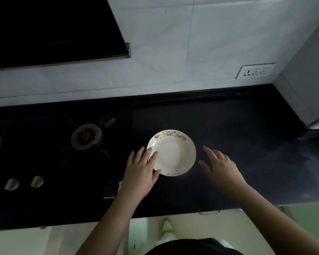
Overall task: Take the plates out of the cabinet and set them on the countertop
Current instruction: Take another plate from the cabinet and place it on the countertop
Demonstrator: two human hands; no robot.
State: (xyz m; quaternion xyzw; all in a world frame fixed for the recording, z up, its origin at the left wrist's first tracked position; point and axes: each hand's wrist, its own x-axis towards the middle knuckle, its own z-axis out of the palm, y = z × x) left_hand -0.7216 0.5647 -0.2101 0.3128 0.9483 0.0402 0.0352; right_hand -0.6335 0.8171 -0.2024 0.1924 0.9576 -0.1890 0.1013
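A white plate with small cartoon figures along its far rim lies flat on the dark countertop, right of the stove. My left hand lies over the plate's left rim with straight fingers, touching it. My right hand hovers just right of the plate with fingers spread, holding nothing and apart from the rim. No cabinet interior shows.
A gas hob with burners and two knobs takes up the left counter. A black range hood hangs above it. A wall socket sits on the tiled wall; a white appliance side stands at far right.
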